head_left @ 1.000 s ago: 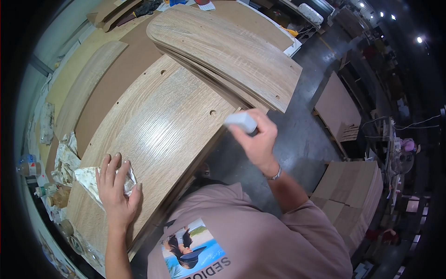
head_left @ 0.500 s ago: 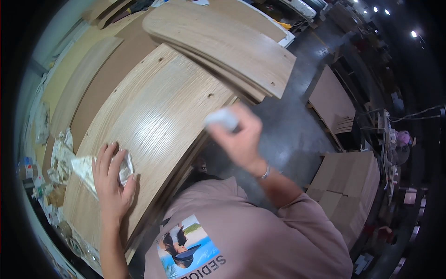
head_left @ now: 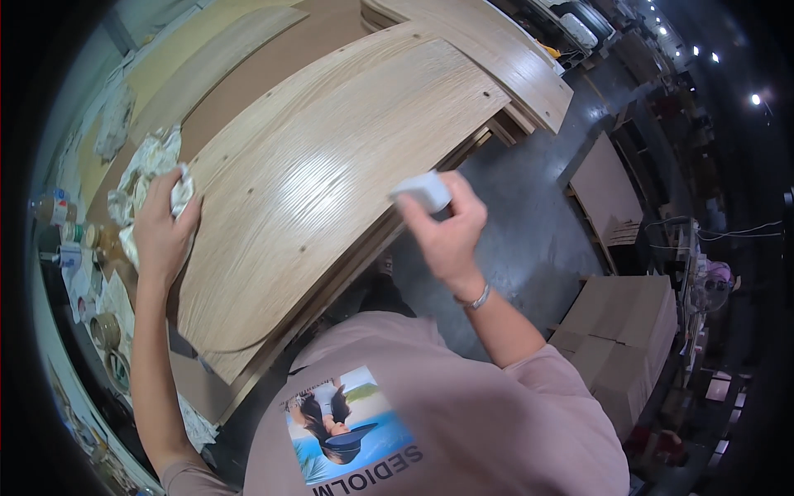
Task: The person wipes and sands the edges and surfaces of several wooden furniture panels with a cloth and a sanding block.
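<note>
A curved, wood-grain veneered panel (head_left: 322,174) is lying across the desk (head_left: 248,58), spanning the gap between both hands. The right hand (head_left: 447,227) is gripping a small white block (head_left: 423,190) at the panel's near edge, apparently rubbing or finishing that edge. The left hand (head_left: 161,231) is closing over a crumpled white rag (head_left: 180,194) at the panel's far-left edge. Judging by this, edge work is under way; wiping the worked stretch with the rag would call for steady pressure.

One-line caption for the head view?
Right hand holds a white block at a curved wood panel's edge; left hand grips a crumpled rag.
</note>
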A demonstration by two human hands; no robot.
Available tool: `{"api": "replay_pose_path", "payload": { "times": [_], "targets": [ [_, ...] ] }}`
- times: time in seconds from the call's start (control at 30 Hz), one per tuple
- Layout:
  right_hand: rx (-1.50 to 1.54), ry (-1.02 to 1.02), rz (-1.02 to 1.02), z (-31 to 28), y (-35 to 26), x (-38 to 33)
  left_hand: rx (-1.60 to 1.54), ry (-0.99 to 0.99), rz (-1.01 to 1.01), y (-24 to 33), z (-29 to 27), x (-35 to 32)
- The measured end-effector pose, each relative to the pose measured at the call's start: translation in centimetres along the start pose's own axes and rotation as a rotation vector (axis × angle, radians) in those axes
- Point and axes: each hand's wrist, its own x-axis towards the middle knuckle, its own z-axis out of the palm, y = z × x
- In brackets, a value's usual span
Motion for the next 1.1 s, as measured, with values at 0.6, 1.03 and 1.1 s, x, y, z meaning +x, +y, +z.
{"api": "replay_pose_path", "payload": {
  "times": [0.6,1.03,1.1],
  "targets": [
    [0.068,-0.125,-0.324,8.6,-12.1,-10.4,-0.081,0.037,0.056,0.4,0.3,-0.4],
    [-0.041,-0.090,-0.354,3.2,-8.2,-0.9,-0.407,-0.072,0.578,14.0,-3.1,-0.4],
    [0.007,-0.215,-0.356,2.8,-8.4,0.0,-0.442,-0.018,0.622,15.5,-3.4,-1.1]
  ]
}}
